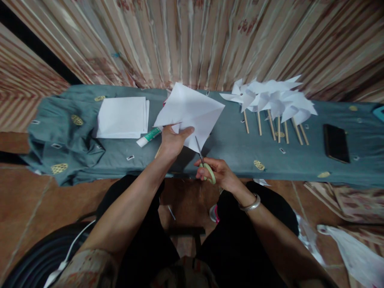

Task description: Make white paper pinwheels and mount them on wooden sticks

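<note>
My left hand [172,141] pinches the near corner of a white square of paper [189,109], holding it up over the grey-green cloth [231,150] on the table. The paper shows diagonal creases. My right hand [216,173] grips green-handled scissors [205,166]; their blades point up into the paper's lower edge. A silver bangle circles my right wrist.
A stack of white paper sheets [122,117] lies at the left, with a glue stick [149,136] beside it. Several white paper pinwheels on wooden sticks [271,102] lie at the right. A black phone [336,143] rests further right. Curtains hang behind. A white bag [355,250] lies on the floor.
</note>
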`<move>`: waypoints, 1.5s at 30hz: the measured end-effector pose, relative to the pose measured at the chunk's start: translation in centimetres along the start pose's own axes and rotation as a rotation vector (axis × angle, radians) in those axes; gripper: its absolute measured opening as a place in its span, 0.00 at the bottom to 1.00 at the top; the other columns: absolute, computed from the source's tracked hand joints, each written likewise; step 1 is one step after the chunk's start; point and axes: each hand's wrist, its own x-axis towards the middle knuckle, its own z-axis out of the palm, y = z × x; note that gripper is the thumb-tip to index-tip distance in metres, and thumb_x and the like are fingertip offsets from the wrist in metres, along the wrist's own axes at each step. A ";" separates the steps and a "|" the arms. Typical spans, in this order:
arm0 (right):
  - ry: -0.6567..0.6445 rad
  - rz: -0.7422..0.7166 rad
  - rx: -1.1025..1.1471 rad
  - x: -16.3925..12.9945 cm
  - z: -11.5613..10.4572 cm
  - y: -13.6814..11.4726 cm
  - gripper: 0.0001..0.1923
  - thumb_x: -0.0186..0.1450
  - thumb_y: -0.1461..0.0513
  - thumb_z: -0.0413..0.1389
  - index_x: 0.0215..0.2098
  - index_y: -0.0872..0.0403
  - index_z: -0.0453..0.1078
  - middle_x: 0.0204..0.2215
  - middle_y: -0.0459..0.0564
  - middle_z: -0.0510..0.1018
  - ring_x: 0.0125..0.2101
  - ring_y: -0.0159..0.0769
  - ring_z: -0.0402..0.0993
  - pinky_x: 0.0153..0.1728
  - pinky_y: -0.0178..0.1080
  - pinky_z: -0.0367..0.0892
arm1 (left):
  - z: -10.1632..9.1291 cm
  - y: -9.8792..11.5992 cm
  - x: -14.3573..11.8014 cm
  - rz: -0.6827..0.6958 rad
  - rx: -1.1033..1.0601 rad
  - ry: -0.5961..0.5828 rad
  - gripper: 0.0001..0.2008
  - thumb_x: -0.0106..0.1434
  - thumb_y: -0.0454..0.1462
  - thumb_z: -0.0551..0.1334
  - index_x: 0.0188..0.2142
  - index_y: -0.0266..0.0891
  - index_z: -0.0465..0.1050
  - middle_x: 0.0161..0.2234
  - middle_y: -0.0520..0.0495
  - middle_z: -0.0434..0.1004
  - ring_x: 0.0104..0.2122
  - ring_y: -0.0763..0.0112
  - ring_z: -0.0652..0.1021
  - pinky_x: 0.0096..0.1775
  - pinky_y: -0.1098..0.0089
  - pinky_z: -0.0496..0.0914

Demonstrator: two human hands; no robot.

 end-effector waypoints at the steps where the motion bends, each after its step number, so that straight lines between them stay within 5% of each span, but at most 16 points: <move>1: 0.002 0.002 -0.003 0.0 0.0 0.0 0.22 0.52 0.48 0.67 0.36 0.55 0.74 0.22 0.43 0.78 0.21 0.26 0.70 0.23 0.31 0.65 | 0.0 0.0 0.0 -0.011 -0.007 0.008 0.13 0.42 0.34 0.74 0.28 0.39 0.75 0.33 0.47 0.80 0.40 0.57 0.80 0.48 0.60 0.73; 23: 0.053 -0.015 -0.021 0.6 0.0 1.3 0.20 0.53 0.49 0.66 0.37 0.54 0.74 0.21 0.43 0.77 0.20 0.27 0.69 0.22 0.31 0.64 | -0.1 -0.7 0.1 0.030 0.017 -0.033 0.12 0.45 0.36 0.73 0.30 0.38 0.75 0.35 0.46 0.81 0.40 0.58 0.80 0.50 0.58 0.72; 45: 0.067 -0.045 -0.084 0.7 -0.5 1.8 0.18 0.57 0.51 0.64 0.39 0.53 0.74 0.23 0.44 0.77 0.22 0.29 0.71 0.24 0.32 0.66 | -0.6 -0.1 -0.1 0.035 0.078 -0.150 0.10 0.45 0.34 0.66 0.31 0.38 0.73 0.28 0.52 0.76 0.28 0.71 0.74 0.34 0.70 0.67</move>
